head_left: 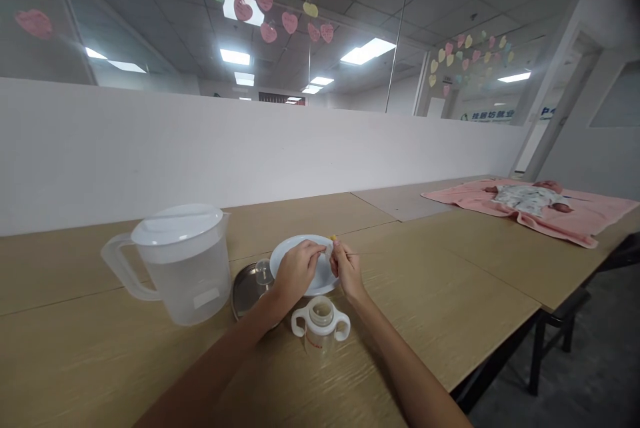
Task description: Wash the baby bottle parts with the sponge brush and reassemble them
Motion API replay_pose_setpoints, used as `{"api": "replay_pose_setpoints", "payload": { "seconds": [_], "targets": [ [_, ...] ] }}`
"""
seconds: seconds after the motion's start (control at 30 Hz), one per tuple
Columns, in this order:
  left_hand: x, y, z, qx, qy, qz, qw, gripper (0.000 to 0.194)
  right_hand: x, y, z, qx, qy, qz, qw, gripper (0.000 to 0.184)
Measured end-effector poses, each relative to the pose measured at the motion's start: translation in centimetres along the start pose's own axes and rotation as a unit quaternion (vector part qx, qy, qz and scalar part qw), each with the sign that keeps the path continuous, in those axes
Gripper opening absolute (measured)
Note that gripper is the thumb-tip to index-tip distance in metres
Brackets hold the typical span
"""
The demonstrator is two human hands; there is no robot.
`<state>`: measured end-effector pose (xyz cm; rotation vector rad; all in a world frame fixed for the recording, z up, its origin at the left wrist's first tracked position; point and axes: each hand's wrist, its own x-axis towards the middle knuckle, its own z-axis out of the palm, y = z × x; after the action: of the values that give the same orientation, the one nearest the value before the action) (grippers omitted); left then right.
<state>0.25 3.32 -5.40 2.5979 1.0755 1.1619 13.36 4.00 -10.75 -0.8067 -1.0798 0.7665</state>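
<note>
Both hands meet over a white bowl on the table. My left hand is closed, its fingertips pinched at a small pale, translucent piece between the hands; its kind is not clear. My right hand is closed around a thin stick that pokes out to the right. A small yellow bit shows above the right thumb. In front of the bowl stands an uncapped baby bottle with two white handles, upright. A clear dome-shaped cap sits on a metal tray left of my left hand.
A lidded clear plastic pitcher holding liquid stands at the left. On the far right, a baby-like figure lies on a pink towel. A white partition runs behind the table; a dark stool is at the right.
</note>
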Motion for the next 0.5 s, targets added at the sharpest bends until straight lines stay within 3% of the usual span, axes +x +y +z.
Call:
{"api": "replay_pose_setpoints", "payload": {
  "seconds": [0.17,0.33,0.5],
  "targets": [
    [0.1,-0.5,-0.1,0.003,-0.001,0.003,1.000,0.028,0.4,-0.9,-0.6,0.072,0.029,0.005,0.997,0.039],
    [-0.1,-0.9,0.2,0.008,-0.028,0.003,1.000,0.029,0.6,-1.4,-1.0,0.109,-0.004,0.028,0.994,0.057],
    [0.0,-0.9,-0.4,0.000,-0.010,-0.022,1.000,0.028,0.5,-0.5,-1.5,-0.010,0.109,-0.018,0.994,0.067]
  ]
}}
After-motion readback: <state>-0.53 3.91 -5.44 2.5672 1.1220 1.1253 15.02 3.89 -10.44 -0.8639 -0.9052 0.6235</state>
